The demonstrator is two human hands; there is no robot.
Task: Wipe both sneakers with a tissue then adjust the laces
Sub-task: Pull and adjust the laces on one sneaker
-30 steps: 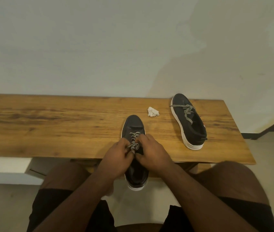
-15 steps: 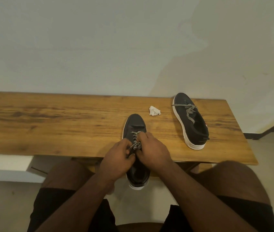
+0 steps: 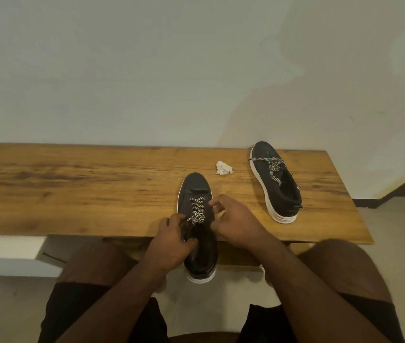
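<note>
The near black sneaker (image 3: 195, 186) with a white sole lies toe-away on the wooden table (image 3: 72, 191), its heel hanging over the front edge. Its speckled black-and-white laces (image 3: 197, 210) show between my hands. My left hand (image 3: 171, 243) grips the sneaker's left collar, thumb inside the opening. My right hand (image 3: 236, 222) is curled against the sneaker's right side, thumb on the collar, index finger bent near the laces. The second black sneaker (image 3: 279, 191) lies alone at the right. A crumpled white tissue (image 3: 223, 168) sits between the two shoes.
A plain pale wall rises directly behind the table. The table's right end (image 3: 360, 219) is close to the second sneaker. My knees and dark shorts (image 3: 345, 280) are under the front edge, over a light floor.
Both hands pinched the laces together over the middle of the near sneaker. They have since moved apart to the shoe's sides, and the laces are uncovered.
</note>
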